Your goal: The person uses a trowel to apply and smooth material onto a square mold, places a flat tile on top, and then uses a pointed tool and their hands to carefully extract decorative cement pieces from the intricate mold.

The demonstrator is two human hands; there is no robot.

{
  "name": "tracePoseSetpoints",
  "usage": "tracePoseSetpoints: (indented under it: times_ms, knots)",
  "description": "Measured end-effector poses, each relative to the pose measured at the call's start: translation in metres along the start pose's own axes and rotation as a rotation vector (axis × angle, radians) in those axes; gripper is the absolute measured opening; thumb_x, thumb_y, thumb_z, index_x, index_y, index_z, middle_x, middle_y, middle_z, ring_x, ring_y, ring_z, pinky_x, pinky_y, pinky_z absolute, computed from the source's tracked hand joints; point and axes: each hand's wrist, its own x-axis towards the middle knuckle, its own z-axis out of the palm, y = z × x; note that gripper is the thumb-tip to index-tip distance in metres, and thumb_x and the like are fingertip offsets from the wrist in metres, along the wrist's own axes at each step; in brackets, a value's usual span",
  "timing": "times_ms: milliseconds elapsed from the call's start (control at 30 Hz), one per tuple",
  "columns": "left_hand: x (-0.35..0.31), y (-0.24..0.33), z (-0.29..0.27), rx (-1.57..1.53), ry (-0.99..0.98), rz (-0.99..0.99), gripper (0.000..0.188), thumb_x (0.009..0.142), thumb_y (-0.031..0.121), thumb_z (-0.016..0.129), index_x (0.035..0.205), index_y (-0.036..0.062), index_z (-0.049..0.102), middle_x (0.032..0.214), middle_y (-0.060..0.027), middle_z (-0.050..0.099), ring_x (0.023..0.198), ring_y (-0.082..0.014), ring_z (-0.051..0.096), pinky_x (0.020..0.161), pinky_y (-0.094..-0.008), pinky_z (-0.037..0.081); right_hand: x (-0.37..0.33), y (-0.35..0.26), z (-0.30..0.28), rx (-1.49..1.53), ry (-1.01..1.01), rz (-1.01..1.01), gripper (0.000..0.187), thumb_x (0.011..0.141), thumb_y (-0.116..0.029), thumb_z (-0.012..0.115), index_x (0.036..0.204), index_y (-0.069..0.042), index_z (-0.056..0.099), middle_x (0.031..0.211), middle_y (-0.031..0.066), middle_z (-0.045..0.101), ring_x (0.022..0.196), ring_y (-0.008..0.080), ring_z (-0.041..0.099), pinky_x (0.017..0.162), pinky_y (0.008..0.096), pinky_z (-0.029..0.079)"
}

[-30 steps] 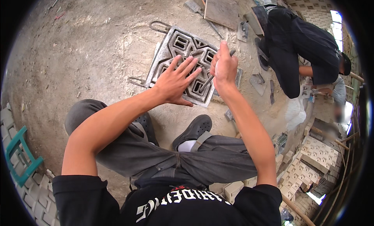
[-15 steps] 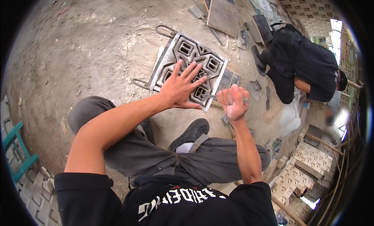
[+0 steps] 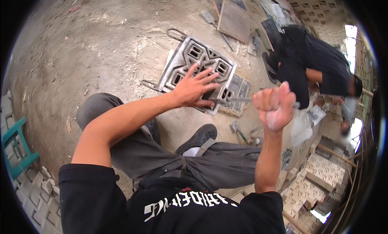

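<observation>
A square metal mould (image 3: 190, 51) with a cut-out geometric pattern and two loop handles (image 3: 150, 84) lies on the dusty ground before me. Spread across its near part, my left hand (image 3: 193, 88) presses down with open fingers. Raised to the right of the mould, my right hand (image 3: 275, 105) is closed around a slim metal tool (image 3: 241, 100). Its thin end reaches left toward the mould's near right corner, close to my left thumb. The tool is blurred, so whether it touches the mould is unclear. A dark patterned block or plate (image 3: 239, 90) lies under the mould's right side.
A person in dark clothes (image 3: 311, 60) crouches at right. Boards (image 3: 235, 22) and a flat-bladed tool (image 3: 208, 16) lie beyond the mould. A small trowel-like tool (image 3: 237, 130) rests near my knee. Patterned blocks (image 3: 323, 169) are stacked lower right; a green frame (image 3: 18, 145) stands left.
My right hand has moved right and up away from the mould, drawing the metal tool with it. My left hand stays spread on the mould. The crouching person's arm now shows lower.
</observation>
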Motion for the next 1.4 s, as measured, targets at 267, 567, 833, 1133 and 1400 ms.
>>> tracePoseSetpoints:
  times_ms: [267,567,833,1133,1400]
  knots:
    - [0.054,0.025,-0.034,-0.467,0.011,0.013,0.058,0.084,0.042,0.073,0.123,0.0056,0.053,0.101,-0.018,0.066,0.092,-0.0358,0.065,0.079,-0.0433,0.051,0.019,-0.088,-0.009,0.017,-0.184,-0.088,0.052,0.106,-0.025,0.027,0.056,-0.014,0.027,0.047,-0.004,0.022,0.04,0.0095,0.013,0.039,0.0288,0.015]
    - [0.051,0.061,-0.075,-0.389,-0.04,-0.101,0.059,0.083,0.047,0.071,0.118,0.0024,0.056,0.087,-0.0193,0.069,0.075,-0.0326,0.068,0.068,-0.0413,0.053,-0.01,-0.109,-0.082,0.228,-0.173,-0.175,0.049,0.104,-0.024,0.028,0.055,-0.017,0.028,0.048,-0.004,0.021,0.044,0.0111,0.016,0.048,0.0292,0.017]
    - [0.044,0.155,0.023,-0.371,-0.312,-0.343,0.06,0.082,0.048,0.071,0.117,0.0009,0.057,0.085,-0.0191,0.068,0.072,-0.034,0.068,0.065,-0.0406,0.054,-0.037,-0.048,-0.117,-0.021,0.303,0.253,0.056,0.101,-0.056,0.035,0.061,-0.018,0.031,0.048,-0.0065,0.023,0.04,0.006,0.013,0.038,0.025,0.011]
    - [0.068,0.183,0.17,-1.669,-0.533,-0.633,0.05,0.093,0.036,0.066,0.121,-0.0024,0.054,0.099,-0.0109,0.065,0.094,-0.0153,0.061,0.083,-0.0317,0.05,-0.079,0.005,-0.245,0.095,0.321,0.251,0.053,0.097,-0.063,0.039,0.074,-0.016,0.038,0.052,-0.0073,0.021,0.041,0.0049,0.015,0.038,0.0251,0.013]
    - [0.103,0.152,0.237,-0.613,-0.061,0.013,0.049,0.084,0.036,0.07,0.118,0.0021,0.057,0.105,-0.0205,0.065,0.094,-0.037,0.063,0.081,-0.0436,0.05,-0.123,-0.007,-0.312,-0.007,1.066,0.288,0.044,0.098,-0.056,0.047,0.083,-0.014,0.043,0.057,-0.0066,0.025,0.044,0.006,0.022,0.041,0.0234,0.018]
